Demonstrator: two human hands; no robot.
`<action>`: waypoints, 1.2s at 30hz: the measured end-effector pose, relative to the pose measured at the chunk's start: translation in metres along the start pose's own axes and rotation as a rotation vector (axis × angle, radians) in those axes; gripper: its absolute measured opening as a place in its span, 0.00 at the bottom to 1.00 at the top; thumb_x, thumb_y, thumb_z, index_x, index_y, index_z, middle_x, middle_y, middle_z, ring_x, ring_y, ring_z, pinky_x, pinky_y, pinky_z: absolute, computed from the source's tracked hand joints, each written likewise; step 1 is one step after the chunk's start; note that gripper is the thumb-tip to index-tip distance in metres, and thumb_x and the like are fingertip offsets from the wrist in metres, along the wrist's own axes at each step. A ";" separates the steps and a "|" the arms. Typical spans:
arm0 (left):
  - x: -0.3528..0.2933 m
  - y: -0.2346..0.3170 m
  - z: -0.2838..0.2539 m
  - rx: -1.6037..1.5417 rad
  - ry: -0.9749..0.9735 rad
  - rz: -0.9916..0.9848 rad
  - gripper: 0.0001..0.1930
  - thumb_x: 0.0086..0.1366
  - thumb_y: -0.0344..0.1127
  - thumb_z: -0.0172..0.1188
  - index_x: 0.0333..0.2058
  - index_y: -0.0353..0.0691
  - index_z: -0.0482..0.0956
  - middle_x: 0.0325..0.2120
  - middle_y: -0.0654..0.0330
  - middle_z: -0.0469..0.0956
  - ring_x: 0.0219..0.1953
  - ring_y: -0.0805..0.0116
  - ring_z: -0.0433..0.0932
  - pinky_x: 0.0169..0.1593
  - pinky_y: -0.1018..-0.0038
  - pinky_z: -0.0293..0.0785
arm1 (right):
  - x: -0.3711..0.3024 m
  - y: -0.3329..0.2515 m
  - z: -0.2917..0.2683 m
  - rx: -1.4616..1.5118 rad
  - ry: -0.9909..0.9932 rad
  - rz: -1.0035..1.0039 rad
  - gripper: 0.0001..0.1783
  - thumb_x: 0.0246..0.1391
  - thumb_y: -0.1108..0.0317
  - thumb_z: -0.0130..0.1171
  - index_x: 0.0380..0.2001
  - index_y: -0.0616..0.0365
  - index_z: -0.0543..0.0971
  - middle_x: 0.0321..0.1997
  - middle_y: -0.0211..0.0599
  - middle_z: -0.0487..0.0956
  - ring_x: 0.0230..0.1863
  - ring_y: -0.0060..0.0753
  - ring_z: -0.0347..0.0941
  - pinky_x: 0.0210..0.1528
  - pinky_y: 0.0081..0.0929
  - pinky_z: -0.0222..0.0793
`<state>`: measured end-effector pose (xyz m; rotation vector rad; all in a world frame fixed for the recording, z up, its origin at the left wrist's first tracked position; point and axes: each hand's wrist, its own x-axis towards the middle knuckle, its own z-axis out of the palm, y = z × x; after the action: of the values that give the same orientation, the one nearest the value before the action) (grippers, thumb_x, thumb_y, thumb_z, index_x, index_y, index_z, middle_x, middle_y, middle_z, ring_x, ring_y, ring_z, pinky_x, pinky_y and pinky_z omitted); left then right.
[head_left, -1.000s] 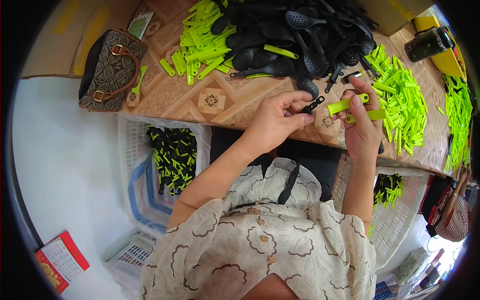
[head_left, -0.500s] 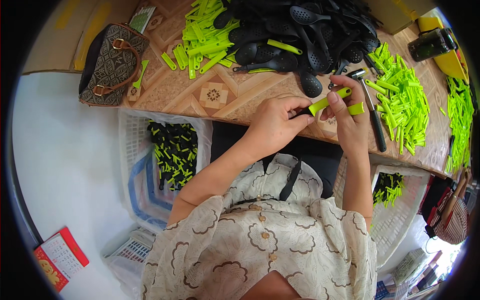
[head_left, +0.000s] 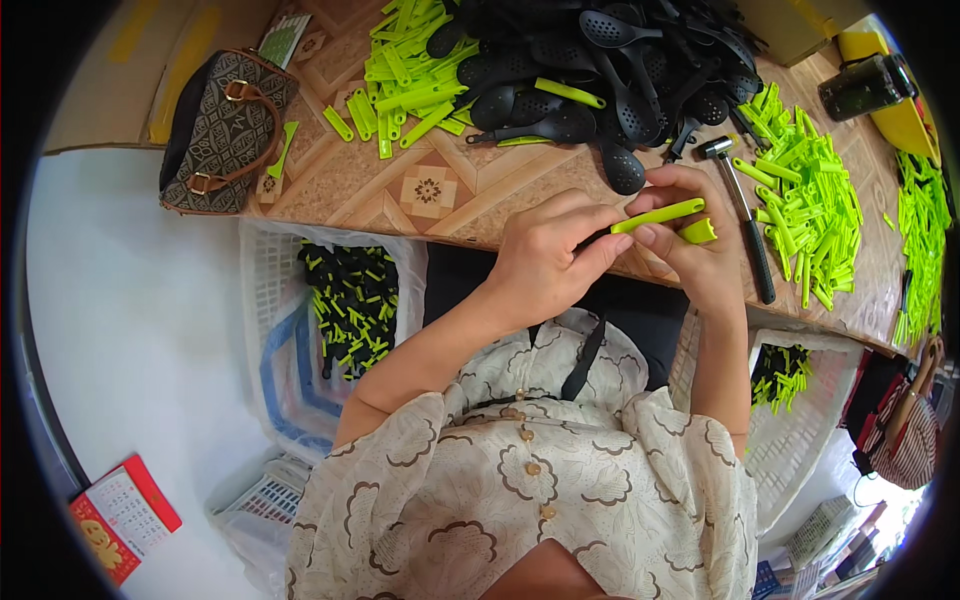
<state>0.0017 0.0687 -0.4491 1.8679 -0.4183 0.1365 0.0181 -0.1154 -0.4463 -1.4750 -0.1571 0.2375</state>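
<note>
Over the table's front edge, my left hand (head_left: 555, 245) is closed on a dark utensil, mostly hidden in the fingers. A lime-green handle piece (head_left: 660, 214) lines up with its end and points right, seen nearly edge-on. My right hand (head_left: 710, 270) pinches that piece between thumb and fingers. A second green handle piece (head_left: 699, 231) is tucked in the right palm. Just beyond the hands lies a heap of black kitchen spoons (head_left: 565, 55), several of them slotted. A hammer (head_left: 741, 200) with a black grip lies right of my right hand.
Green handle pieces are heaped left (head_left: 410, 70) and right (head_left: 815, 200) on the patterned table (head_left: 470, 205). A patterned handbag (head_left: 225, 130) stands at the left edge, a dark jar (head_left: 865, 88) at far right. Lined baskets (head_left: 400, 290) with black-and-green items stand below.
The green handle piece has turned from showing its broad face to nearly edge-on. My left hand has shifted slightly over it, and the right fingers have curled closer around it.
</note>
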 end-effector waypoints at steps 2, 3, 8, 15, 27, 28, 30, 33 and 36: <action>-0.002 -0.001 0.000 0.067 0.019 0.059 0.10 0.55 0.30 0.63 0.37 0.36 0.80 0.23 0.57 0.73 0.23 0.59 0.74 0.26 0.70 0.69 | -0.002 0.005 0.002 0.032 0.005 -0.007 0.18 0.49 0.80 0.62 0.43 0.58 0.69 0.38 0.35 0.78 0.37 0.20 0.74 0.37 0.15 0.71; -0.003 0.000 0.002 0.067 0.017 0.060 0.10 0.55 0.30 0.63 0.37 0.36 0.80 0.23 0.57 0.73 0.23 0.59 0.74 0.26 0.70 0.69 | -0.003 0.006 0.003 0.032 0.008 -0.008 0.18 0.49 0.80 0.62 0.43 0.58 0.69 0.38 0.35 0.78 0.37 0.20 0.74 0.37 0.15 0.71; -0.008 -0.004 0.009 0.124 0.032 0.075 0.10 0.56 0.32 0.63 0.36 0.35 0.79 0.23 0.57 0.73 0.22 0.62 0.74 0.26 0.71 0.69 | -0.008 0.011 0.001 0.120 0.037 -0.007 0.14 0.50 0.80 0.61 0.37 0.60 0.68 0.34 0.39 0.78 0.31 0.21 0.74 0.33 0.16 0.72; 0.010 -0.018 -0.025 -0.967 -0.903 -0.629 0.15 0.69 0.36 0.50 0.49 0.35 0.72 0.27 0.62 0.79 0.28 0.77 0.76 0.32 0.81 0.73 | -0.022 0.008 -0.007 0.071 -0.167 -0.200 0.18 0.47 0.81 0.63 0.40 0.60 0.69 0.32 0.38 0.78 0.35 0.26 0.76 0.34 0.20 0.72; 0.011 -0.011 -0.016 -0.412 -0.330 -0.672 0.17 0.60 0.25 0.59 0.48 0.31 0.74 0.28 0.63 0.79 0.26 0.80 0.76 0.31 0.84 0.73 | -0.019 -0.019 -0.036 -0.354 0.104 0.009 0.19 0.57 0.59 0.50 0.45 0.62 0.69 0.40 0.31 0.69 0.39 0.24 0.65 0.43 0.21 0.60; 0.012 -0.008 -0.016 -0.360 -0.337 -0.669 0.17 0.60 0.24 0.60 0.48 0.30 0.75 0.28 0.64 0.78 0.27 0.80 0.76 0.32 0.84 0.73 | -0.018 -0.021 -0.033 -0.572 0.086 -0.101 0.13 0.59 0.64 0.49 0.42 0.63 0.71 0.39 0.35 0.70 0.40 0.26 0.66 0.44 0.23 0.61; 0.011 -0.015 -0.015 -0.356 -0.335 -0.636 0.17 0.59 0.24 0.60 0.48 0.30 0.75 0.28 0.64 0.78 0.27 0.80 0.76 0.32 0.84 0.73 | -0.014 -0.022 -0.029 -0.763 0.032 -0.392 0.07 0.59 0.74 0.49 0.38 0.64 0.74 0.40 0.42 0.72 0.41 0.31 0.69 0.42 0.25 0.64; 0.012 -0.011 -0.016 -0.368 -0.325 -0.633 0.16 0.59 0.24 0.60 0.47 0.29 0.75 0.27 0.64 0.77 0.26 0.80 0.76 0.31 0.85 0.72 | -0.012 -0.026 -0.021 -0.765 0.043 -0.401 0.13 0.52 0.82 0.54 0.41 0.62 0.77 0.41 0.43 0.72 0.37 0.33 0.71 0.34 0.24 0.68; 0.015 -0.005 -0.019 -0.353 -0.325 -0.659 0.16 0.58 0.24 0.60 0.46 0.29 0.76 0.27 0.64 0.77 0.26 0.80 0.75 0.31 0.84 0.72 | -0.007 -0.043 -0.019 -0.883 -0.015 -0.367 0.17 0.51 0.84 0.53 0.44 0.59 0.78 0.41 0.43 0.72 0.38 0.33 0.71 0.37 0.24 0.68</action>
<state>0.0197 0.0849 -0.4425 1.5870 -0.0210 -0.6504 0.0185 -0.1392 -0.4054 -2.2754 -0.5939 -0.1499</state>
